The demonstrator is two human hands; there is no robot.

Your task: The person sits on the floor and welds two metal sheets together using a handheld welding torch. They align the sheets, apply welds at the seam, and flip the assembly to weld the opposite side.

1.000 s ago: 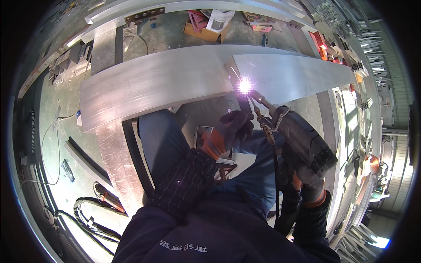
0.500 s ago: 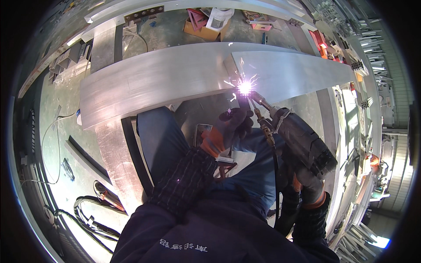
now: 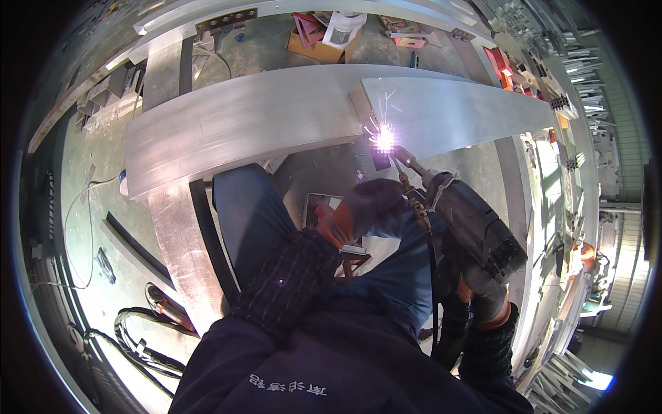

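At lower right, the right hand [image 3: 487,288] is gripping a black torch [image 3: 476,224]. Mid-frame, the left hand [image 3: 376,201] is blurring, open or closed I cannot tell. Above centre, sparks [image 3: 383,139] are flying where two metal beams [image 3: 227,127] are meeting, a box [image 3: 307,48] sitting beyond

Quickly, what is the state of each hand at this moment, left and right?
Left hand: gloved and blurred; open or closed cannot be told.
Right hand: gloved, closed, holding the black welding torch.
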